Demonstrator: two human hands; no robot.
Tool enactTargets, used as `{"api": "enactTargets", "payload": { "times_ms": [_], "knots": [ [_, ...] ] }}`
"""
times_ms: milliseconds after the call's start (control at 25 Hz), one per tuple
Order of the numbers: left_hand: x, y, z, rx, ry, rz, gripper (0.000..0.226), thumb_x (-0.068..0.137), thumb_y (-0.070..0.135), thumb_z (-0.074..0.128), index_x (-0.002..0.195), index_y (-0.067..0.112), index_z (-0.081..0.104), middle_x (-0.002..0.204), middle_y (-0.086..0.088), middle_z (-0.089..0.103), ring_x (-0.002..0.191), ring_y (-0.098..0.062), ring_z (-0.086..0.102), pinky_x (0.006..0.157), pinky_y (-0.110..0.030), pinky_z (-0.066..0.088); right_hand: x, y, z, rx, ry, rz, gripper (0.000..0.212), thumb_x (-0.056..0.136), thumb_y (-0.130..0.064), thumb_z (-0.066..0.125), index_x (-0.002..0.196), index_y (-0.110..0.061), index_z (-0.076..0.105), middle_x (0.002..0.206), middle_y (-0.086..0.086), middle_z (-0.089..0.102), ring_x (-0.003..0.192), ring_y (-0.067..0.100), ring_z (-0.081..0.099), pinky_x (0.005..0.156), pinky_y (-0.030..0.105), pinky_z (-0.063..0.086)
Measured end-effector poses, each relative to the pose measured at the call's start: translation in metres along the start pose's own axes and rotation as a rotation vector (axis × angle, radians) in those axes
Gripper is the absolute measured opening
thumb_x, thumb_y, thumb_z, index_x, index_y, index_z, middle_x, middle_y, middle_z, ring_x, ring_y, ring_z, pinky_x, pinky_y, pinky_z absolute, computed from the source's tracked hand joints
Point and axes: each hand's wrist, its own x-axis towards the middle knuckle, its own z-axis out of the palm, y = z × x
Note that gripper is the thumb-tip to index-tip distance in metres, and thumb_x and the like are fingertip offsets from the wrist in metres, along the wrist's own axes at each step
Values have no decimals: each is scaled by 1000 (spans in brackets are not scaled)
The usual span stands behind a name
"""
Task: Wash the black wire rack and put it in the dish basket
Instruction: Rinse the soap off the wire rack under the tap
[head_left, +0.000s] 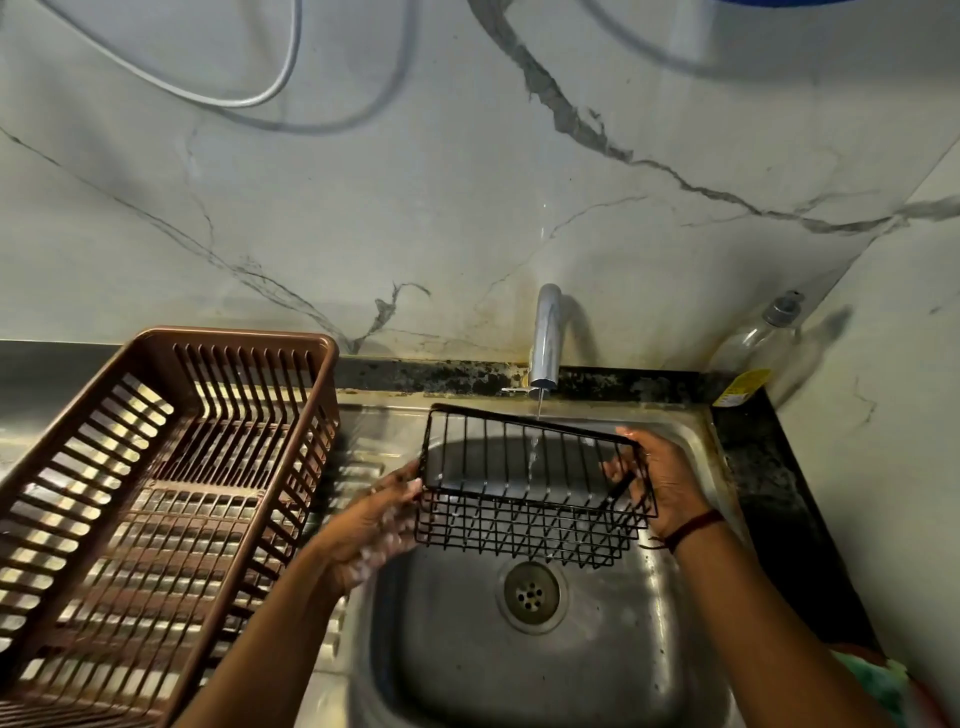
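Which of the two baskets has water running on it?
The black wire rack, held under the running tap by the left hand and right hand. The brown dish basket sits to the left, away from the water.

One rack (530, 492), one basket (234, 333), one tap (545, 338)

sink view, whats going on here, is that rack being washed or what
A person is holding the black wire rack over the sink, with a thin stream of water from the tap running onto it. The right hand grips its right end. The left hand, blurred and wet-looking, holds its left end. The brown dish basket sits on the counter to the left, and the rack is not in it yet.
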Motion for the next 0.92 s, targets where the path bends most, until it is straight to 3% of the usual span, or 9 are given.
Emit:
{"api": "enactTargets", "payload": {
  "times_ms": [80,240,360,440,560,640,720,840,920],
  "knots": [
    [3,8,-7,-5,47,62,49,84,17,67,132,11,60,129,-19,63,119,-35,62,100,-44,49,1,-9,-7,1,32,-26,18,86,-13,63,69,-17,60,45,-6,45,41,8,43,67,32,51],
    [-4,7,44,286,258,376,21,90,15,72,110,16,67,117,-8,68,110,-30,65,90,-35,53,1,-13,-1,-216,27,-188,9,78,-15,72,76,-12,65,67,3,58,54,10,52,58,26,43],
    [0,-17,95,803,250,437,60,81,40,80,131,22,53,126,1,58,114,-21,59,93,-35,54,-8,-7,22,-452,-56,-251,20,80,-16,73,65,-13,60,57,0,47,50,9,42,52,24,37],
    [9,-28,112,953,305,356,81,79,50,77,144,19,40,138,-7,48,126,-26,51,101,-35,45,-11,-3,39,-563,-85,-271,39,82,-22,73,52,-22,47,47,-6,36,47,12,36,58,27,36],
    [18,-33,116,914,391,290,83,82,46,77,145,10,37,130,-14,56,113,-24,56,89,-27,42,-11,0,57,-659,-94,-297,44,83,-29,71,49,-23,44,44,-7,35,51,15,36,61,31,38],
    [23,-33,112,777,440,290,77,80,42,79,141,10,45,101,-3,67,89,-15,61,79,-23,46,-10,2,65,-723,-111,-338,42,85,-32,69,51,-22,46,48,-3,39,51,15,38,59,29,39],
    [25,-34,105,683,485,268,66,80,38,77,136,13,56,81,6,63,83,-15,65,80,-25,52,-17,2,78,-859,-158,-455,37,91,-33,62,59,-17,52,54,-2,45,50,14,41,57,27,42],
    [30,-38,95,597,495,199,48,82,39,74,124,18,67,79,2,70,83,-21,73,83,-39,61,-22,9,97,-1189,-286,-615,30,96,-42,48,100,-15,61,98,3,63,90,15,59,86,39,50],
    [31,-40,89,489,465,135,33,84,36,75,113,22,70,74,-2,72,67,-19,73,69,-38,63,-21,14,101,-1412,-444,-601,47,98,-48,38,138,-24,43,145,2,43,133,19,38,113,48,27]
  ]
}}
